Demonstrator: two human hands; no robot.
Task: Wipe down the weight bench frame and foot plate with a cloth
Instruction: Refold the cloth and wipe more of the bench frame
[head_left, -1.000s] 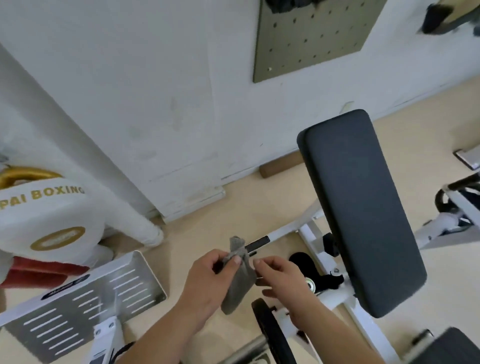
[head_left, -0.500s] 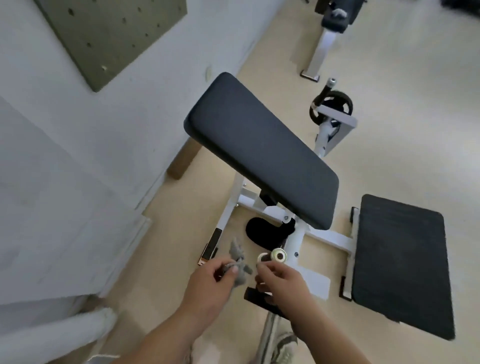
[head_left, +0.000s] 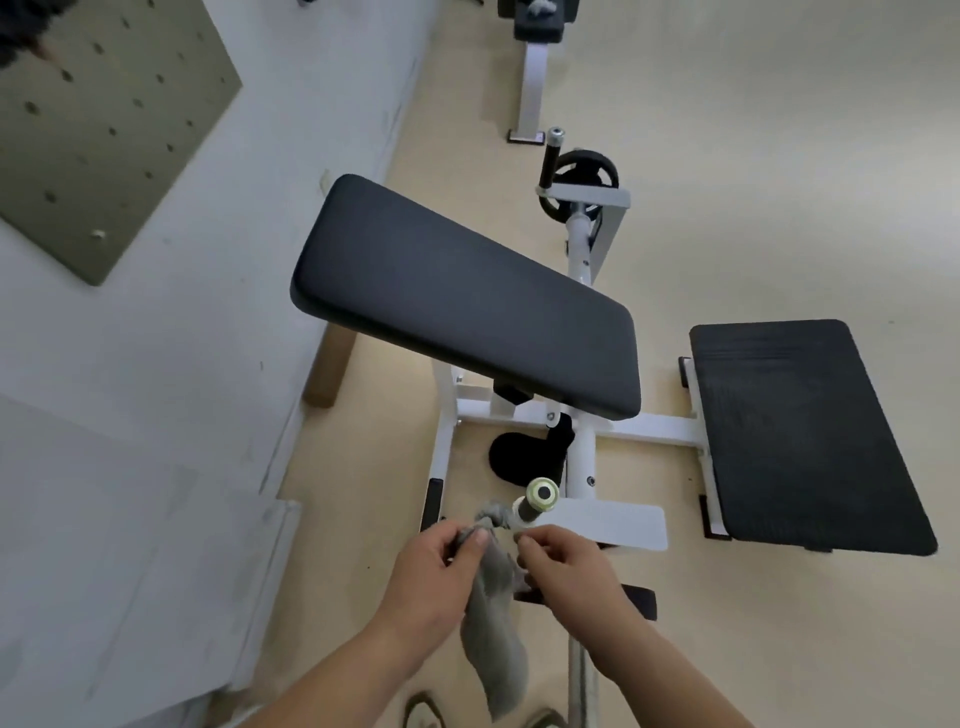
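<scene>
We see both hands low in the view, close together, above the front of the weight bench. The left hand (head_left: 434, 571) grips a grey cloth (head_left: 493, 654) near its bunched top, thumb and fingers curled round it, and the rest of the cloth hangs down between the forearms. The right hand (head_left: 569, 571) has its fingers curled and seems to pinch the cloth's upper edge from the other side. Just beyond the fingertips stands a handle with a pale green end cap (head_left: 542, 492), beside a flat white plate (head_left: 618, 525) on the white bench frame (head_left: 582, 452). The cloth touches neither frame nor plate. A tilted black pad (head_left: 457, 306) rises over the frame, and a second black pad (head_left: 800, 436) lies to the right.
</scene>
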